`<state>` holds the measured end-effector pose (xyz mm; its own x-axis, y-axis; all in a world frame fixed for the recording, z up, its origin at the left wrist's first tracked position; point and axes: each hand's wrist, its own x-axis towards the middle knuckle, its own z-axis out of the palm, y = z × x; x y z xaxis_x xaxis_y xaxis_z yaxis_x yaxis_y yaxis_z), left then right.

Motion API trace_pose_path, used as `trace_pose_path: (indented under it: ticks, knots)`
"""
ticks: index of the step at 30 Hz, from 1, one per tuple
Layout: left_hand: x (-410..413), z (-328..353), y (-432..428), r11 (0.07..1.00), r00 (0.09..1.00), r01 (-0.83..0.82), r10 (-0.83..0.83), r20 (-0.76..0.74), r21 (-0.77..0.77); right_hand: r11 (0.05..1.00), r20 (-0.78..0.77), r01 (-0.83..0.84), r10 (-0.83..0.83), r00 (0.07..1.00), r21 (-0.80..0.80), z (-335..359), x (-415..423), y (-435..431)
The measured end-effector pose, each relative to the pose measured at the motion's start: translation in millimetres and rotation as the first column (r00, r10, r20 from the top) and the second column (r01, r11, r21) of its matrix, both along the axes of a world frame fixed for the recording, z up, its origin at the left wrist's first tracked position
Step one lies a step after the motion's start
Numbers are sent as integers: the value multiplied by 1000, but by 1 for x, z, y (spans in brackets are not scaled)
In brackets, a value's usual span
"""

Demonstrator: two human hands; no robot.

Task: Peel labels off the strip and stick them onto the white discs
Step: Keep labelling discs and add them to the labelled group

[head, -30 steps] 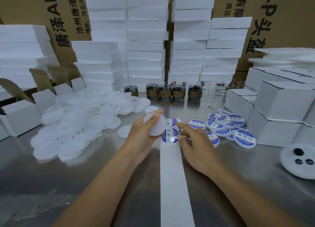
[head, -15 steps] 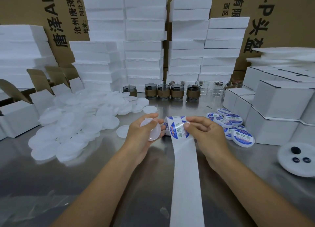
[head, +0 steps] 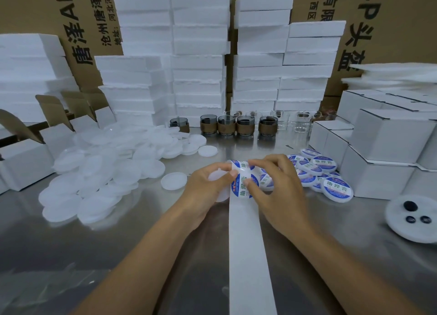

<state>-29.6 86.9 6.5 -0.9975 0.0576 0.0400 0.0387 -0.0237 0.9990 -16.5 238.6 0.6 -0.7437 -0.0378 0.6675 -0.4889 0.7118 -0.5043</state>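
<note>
Steel bench [head: 94, 255]: your left hand [head: 205, 187] is gripping a white plastic disc [head: 215, 178], right hand [head: 280, 191] pinching the round blue-printed label [head: 243, 188] beside it; peel slowly.

Bare steel table [head: 71, 255] is left open at lower left; the centre-left is blocked by piled white discs [head: 99, 177], the right by white boxes [head: 383, 149].

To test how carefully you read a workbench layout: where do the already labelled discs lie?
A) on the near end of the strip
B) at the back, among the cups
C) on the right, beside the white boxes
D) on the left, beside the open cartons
C: the labelled discs, blue-rimmed, lie to the right of the right hand, next to the white boxes; the pile on the left holds only blank discs.
</note>
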Motion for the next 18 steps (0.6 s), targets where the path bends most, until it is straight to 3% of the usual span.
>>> trace_pose_path:
  ticks: [7,18]
  knots:
    - [1,-2,0,997,996,45,-49,-75,-55,995,-103,3,8,995,97,1,-2,3]
    - [0,-3,0,999,999,35,-36,-35,-29,994,-24,9,-7,1000,105,-2,-2,5]
